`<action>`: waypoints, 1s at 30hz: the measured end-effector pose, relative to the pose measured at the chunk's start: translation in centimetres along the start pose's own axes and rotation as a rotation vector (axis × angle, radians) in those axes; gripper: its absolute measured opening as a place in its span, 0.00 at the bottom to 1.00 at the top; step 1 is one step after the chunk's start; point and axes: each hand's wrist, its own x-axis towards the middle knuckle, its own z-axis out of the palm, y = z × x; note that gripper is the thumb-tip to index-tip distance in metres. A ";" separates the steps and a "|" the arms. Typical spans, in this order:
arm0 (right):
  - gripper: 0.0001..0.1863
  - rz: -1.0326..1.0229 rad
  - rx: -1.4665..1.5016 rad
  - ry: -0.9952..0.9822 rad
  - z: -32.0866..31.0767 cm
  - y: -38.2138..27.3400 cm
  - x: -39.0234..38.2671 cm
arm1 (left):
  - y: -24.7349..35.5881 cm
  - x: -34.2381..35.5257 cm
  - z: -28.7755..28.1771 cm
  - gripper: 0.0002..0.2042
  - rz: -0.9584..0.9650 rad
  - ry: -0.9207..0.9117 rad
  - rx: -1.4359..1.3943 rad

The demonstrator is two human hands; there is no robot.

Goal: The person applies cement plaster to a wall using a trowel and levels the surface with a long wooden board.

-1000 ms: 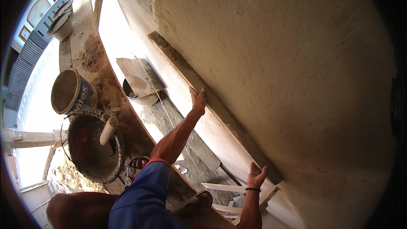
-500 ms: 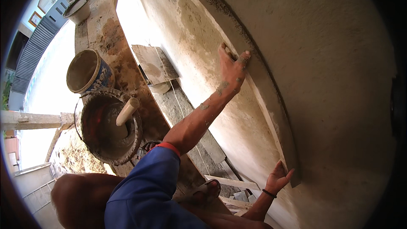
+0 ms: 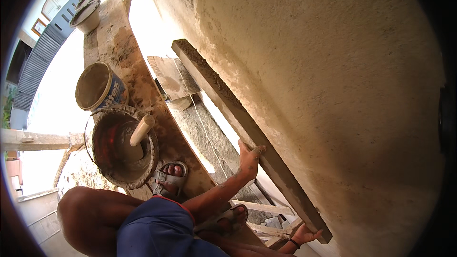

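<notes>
Both my hands hold a long straightedge board (image 3: 226,109), which slants from upper left to lower right beside the plastered wall (image 3: 333,95). Wet mortar lies along its wall-side edge. My left hand (image 3: 250,159), spotted with mortar, is closed around the board past its middle, thumb on the upper face. Near the lower end, my right hand (image 3: 304,235), a dark band at its wrist, grips the board; its fingers are partly hidden beneath. A mortar-crusted bucket (image 3: 154,154) stands left of my feet, with a pale rounded handle (image 3: 142,131) sticking up from the wet mix inside.
I crouch in sandals on a mortar-stained plank (image 3: 128,57). A white and blue pail (image 3: 119,93) stands beyond the bucket, and more tubs (image 3: 88,19) sit at the plank's far end. Below are a square board (image 3: 171,76) and wooden struts (image 3: 266,208). A beam (image 3: 43,138) crosses at left.
The straightedge has come down the wall toward me, with both hands still on it. Its far end now shows, and mortar covers its edge. My left arm has drawn lower, uncovering my sandalled foot.
</notes>
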 end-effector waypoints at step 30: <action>0.35 -0.675 -0.616 -0.328 18.2 -11.0 -8.8 | -6.7 -12.8 5.3 0.14 -0.827 0.011 -0.425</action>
